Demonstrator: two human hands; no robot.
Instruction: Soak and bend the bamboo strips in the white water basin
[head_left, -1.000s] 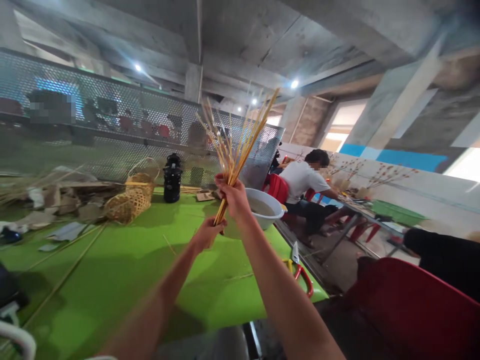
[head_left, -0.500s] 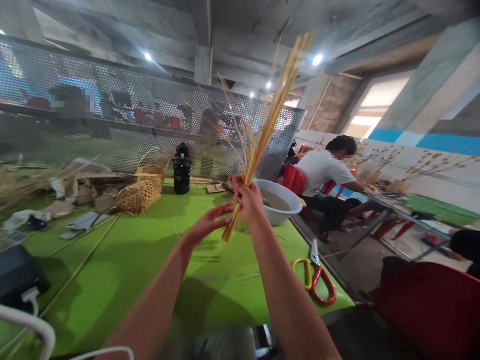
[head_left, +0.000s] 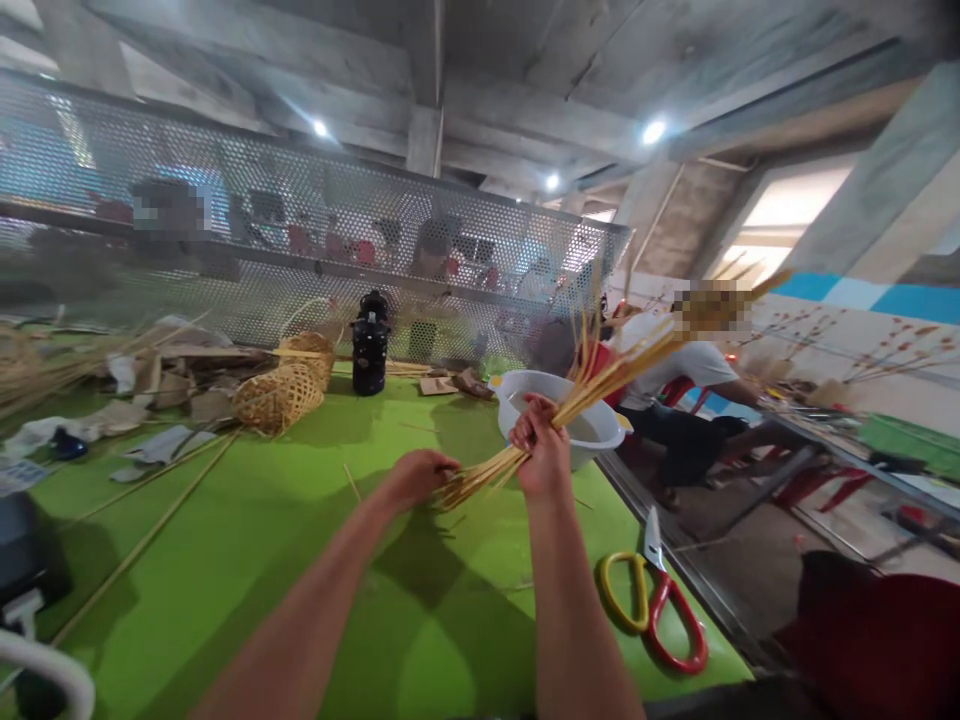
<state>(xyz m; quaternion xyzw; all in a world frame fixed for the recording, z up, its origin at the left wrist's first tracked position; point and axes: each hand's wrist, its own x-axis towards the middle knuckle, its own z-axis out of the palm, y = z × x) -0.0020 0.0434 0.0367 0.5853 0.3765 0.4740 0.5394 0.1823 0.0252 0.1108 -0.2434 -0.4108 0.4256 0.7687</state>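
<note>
On the near right of the green worktop (head_left: 450, 650), the scissors (head_left: 654, 545) lie close to the edge, beside the right forearm (head_left: 566, 600). If this forearm swings outward, it could, I think, push them off. Further in, the left hand (head_left: 420, 478) has its fingertips at the lower ends of a bundle of thin strips (head_left: 619, 372); whether it pinches any strip, I cannot tell. The right hand (head_left: 544, 440) has the firm grip: its fingers are closed around the bundle, which is held tilted above the worktop, its upper part passing in front of the basin (head_left: 589, 452). Some strips fan out from the rest. Because only this grip is surely holding, single strips could slip out and perhaps fall into the basin, if the fingers relax. Behind, well apart from the hands, are a woven basket (head_left: 277, 397) and a black bottle (head_left: 369, 355), then a perforated screen (head_left: 322, 230). At far right sits a co-worker (head_left: 709, 365); the upper ends overlap this person in view, but I cannot judge the depth.
</note>
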